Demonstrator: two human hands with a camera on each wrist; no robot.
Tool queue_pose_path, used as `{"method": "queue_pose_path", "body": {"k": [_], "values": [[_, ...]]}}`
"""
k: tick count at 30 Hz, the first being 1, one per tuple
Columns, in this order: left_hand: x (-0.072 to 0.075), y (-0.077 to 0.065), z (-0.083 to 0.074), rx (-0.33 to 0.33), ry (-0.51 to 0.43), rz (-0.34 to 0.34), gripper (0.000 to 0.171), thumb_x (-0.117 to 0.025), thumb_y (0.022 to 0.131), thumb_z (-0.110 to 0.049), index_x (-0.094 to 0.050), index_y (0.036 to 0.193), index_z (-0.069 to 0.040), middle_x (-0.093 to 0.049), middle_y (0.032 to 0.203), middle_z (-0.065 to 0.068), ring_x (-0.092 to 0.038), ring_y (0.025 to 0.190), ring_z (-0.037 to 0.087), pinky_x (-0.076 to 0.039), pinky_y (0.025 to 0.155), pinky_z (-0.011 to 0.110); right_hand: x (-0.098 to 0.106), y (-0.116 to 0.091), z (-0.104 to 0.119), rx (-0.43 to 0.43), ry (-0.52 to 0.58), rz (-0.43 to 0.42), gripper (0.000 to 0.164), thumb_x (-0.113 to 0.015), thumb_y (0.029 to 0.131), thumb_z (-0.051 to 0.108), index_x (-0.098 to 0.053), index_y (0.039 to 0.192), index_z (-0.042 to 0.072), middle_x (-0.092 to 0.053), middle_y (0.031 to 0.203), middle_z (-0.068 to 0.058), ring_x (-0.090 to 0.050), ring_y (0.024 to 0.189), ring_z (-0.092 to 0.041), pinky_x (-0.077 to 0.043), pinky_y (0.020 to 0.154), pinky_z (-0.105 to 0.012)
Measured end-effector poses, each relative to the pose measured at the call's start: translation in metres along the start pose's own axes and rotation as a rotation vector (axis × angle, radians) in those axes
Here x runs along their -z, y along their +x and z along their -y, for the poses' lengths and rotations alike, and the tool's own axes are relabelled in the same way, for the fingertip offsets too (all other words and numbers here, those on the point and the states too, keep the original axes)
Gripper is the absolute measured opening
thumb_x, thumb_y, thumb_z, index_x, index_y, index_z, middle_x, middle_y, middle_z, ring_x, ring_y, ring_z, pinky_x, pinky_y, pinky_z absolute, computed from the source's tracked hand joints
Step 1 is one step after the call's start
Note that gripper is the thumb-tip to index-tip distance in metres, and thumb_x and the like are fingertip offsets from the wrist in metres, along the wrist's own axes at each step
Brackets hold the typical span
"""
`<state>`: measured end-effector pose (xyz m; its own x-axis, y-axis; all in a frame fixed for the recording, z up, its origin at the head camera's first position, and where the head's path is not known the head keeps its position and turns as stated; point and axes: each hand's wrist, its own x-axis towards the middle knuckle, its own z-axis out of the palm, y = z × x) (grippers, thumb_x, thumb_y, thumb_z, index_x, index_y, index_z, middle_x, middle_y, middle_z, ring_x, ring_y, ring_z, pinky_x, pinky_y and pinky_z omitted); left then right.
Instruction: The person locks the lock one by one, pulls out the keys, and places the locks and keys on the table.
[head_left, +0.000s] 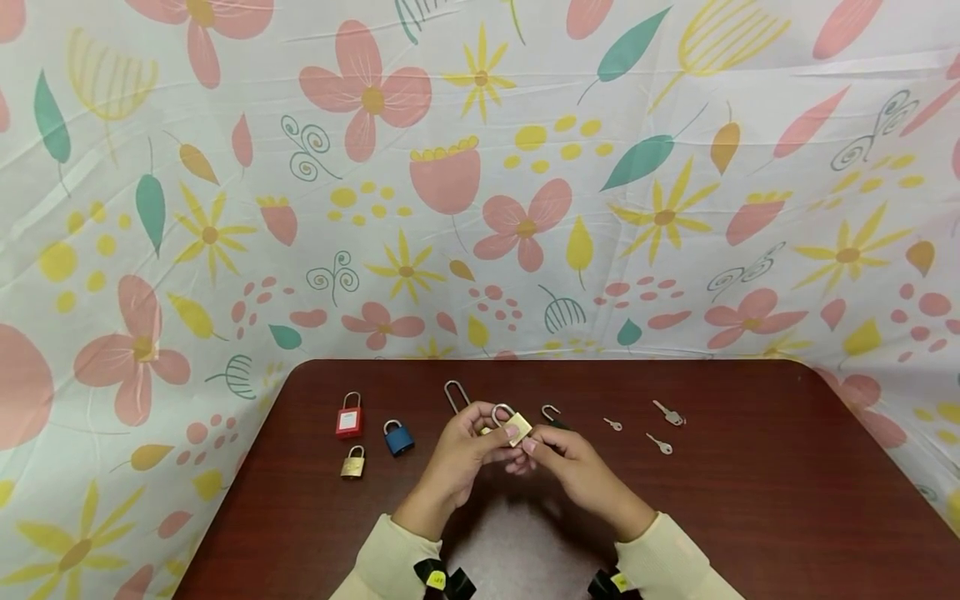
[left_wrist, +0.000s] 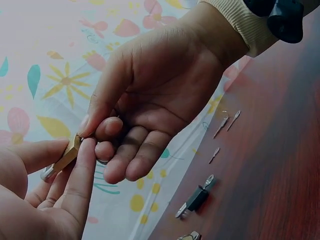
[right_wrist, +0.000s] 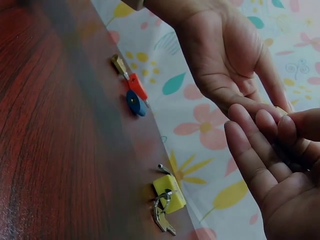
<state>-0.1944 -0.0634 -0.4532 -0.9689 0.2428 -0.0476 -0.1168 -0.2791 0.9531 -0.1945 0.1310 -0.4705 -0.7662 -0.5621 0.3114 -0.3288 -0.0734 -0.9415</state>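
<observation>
A brass padlock (head_left: 517, 427) with its shackle up sits in my left hand (head_left: 465, 450), which grips the body between thumb and fingers. My right hand (head_left: 581, 475) meets its lower end, thumb and forefinger pinching what looks like a key, mostly covered by the fingers. In the left wrist view the padlock (left_wrist: 66, 159) appears edge-on, with the right thumb (left_wrist: 95, 115) right at its end. The right wrist view shows the fingertips of both hands together, hiding most of the padlock. Behind the left hand stands a long-shackled padlock (head_left: 454, 395) with a yellow body (right_wrist: 170, 192) and keys on a ring.
Left on the dark wooden table (head_left: 750, 517) are a red padlock (head_left: 348, 422), a blue padlock (head_left: 399, 439) and a small brass padlock (head_left: 352, 465). A black padlock (head_left: 553, 417) is behind the right hand. Loose keys (head_left: 660, 444) lie farther right. A flowered cloth (head_left: 525, 317) hangs behind.
</observation>
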Motion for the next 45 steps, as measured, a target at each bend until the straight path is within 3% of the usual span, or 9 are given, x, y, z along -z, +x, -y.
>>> {"method": "queue_pose_path", "body": {"k": [12,20,24,29,34,38,42,45], "values": [[0.003,-0.002,-0.001,-0.009,-0.002,0.001,0.027,-0.072,0.091,-0.003,-0.054,0.11,0.005,-0.061,0.091,0.002,-0.07,0.078,0.011,-0.061,0.074,0.028,-0.001,0.0,0.001,0.051,-0.006,0.021,0.025,-0.042,0.107,0.001,-0.064,0.103,-0.011,-0.064,0.101,-0.034,-0.074,0.097,-0.019,-0.06,0.082,-0.036],[0.008,-0.002,-0.003,-0.008,-0.02,-0.014,0.024,-0.072,0.091,-0.003,-0.055,0.108,0.0,-0.06,0.094,0.005,-0.073,0.081,0.015,-0.062,0.077,0.03,-0.001,0.0,0.003,0.052,0.027,0.045,0.027,-0.041,0.107,0.0,-0.062,0.097,-0.014,-0.062,0.104,-0.033,-0.073,0.101,-0.023,-0.06,0.087,-0.04],[0.008,-0.001,-0.005,-0.011,-0.032,-0.026,0.024,-0.073,0.09,-0.004,-0.056,0.107,-0.001,-0.06,0.094,0.005,-0.072,0.081,0.016,-0.062,0.078,0.032,0.0,0.0,0.004,0.039,0.003,0.046,0.027,-0.041,0.107,0.002,-0.063,0.098,-0.012,-0.065,0.102,-0.029,-0.073,0.098,-0.024,-0.06,0.084,-0.037],[0.008,-0.001,-0.013,-0.026,-0.029,-0.037,0.024,-0.071,0.091,-0.004,-0.056,0.11,0.0,-0.062,0.094,0.005,-0.074,0.082,0.019,-0.062,0.078,0.032,0.001,0.001,0.006,0.012,-0.059,0.014,0.028,-0.041,0.108,0.006,-0.065,0.096,-0.003,-0.069,0.095,-0.019,-0.074,0.09,-0.025,-0.06,0.08,-0.037],[0.012,0.001,-0.02,-0.019,-0.005,-0.047,0.019,-0.066,0.095,-0.005,-0.056,0.11,0.0,-0.063,0.096,0.004,-0.075,0.084,0.025,-0.062,0.079,0.033,0.003,0.004,0.008,0.051,-0.13,-0.022,0.029,-0.038,0.109,0.004,-0.062,0.094,-0.003,-0.065,0.089,-0.023,-0.071,0.08,-0.025,-0.06,0.075,-0.041],[0.018,0.001,-0.025,-0.03,0.022,-0.057,0.015,-0.062,0.098,-0.008,-0.056,0.109,0.0,-0.061,0.098,0.004,-0.072,0.084,0.025,-0.062,0.082,0.037,0.006,0.004,0.01,0.024,-0.16,-0.076,0.031,-0.038,0.11,0.008,-0.062,0.097,-0.005,-0.065,0.089,-0.025,-0.07,0.079,-0.024,-0.059,0.074,-0.039],[0.028,0.0,-0.032,-0.067,0.06,-0.109,0.012,-0.058,0.1,-0.008,-0.056,0.109,0.001,-0.059,0.098,0.005,-0.071,0.085,0.028,-0.062,0.079,0.036,0.012,0.0,0.011,-0.025,-0.183,-0.129,0.032,-0.038,0.11,0.01,-0.063,0.099,-0.007,-0.065,0.094,-0.024,-0.071,0.08,-0.026,-0.059,0.075,-0.038],[0.039,-0.002,-0.038,-0.094,0.105,-0.16,0.013,-0.055,0.101,-0.006,-0.057,0.111,0.003,-0.061,0.097,0.007,-0.073,0.086,0.032,-0.062,0.075,0.034,0.017,-0.003,0.01,-0.057,-0.263,-0.177,0.031,-0.041,0.109,0.012,-0.065,0.1,-0.005,-0.067,0.097,-0.019,-0.071,0.078,-0.023,-0.059,0.074,-0.035]]}}
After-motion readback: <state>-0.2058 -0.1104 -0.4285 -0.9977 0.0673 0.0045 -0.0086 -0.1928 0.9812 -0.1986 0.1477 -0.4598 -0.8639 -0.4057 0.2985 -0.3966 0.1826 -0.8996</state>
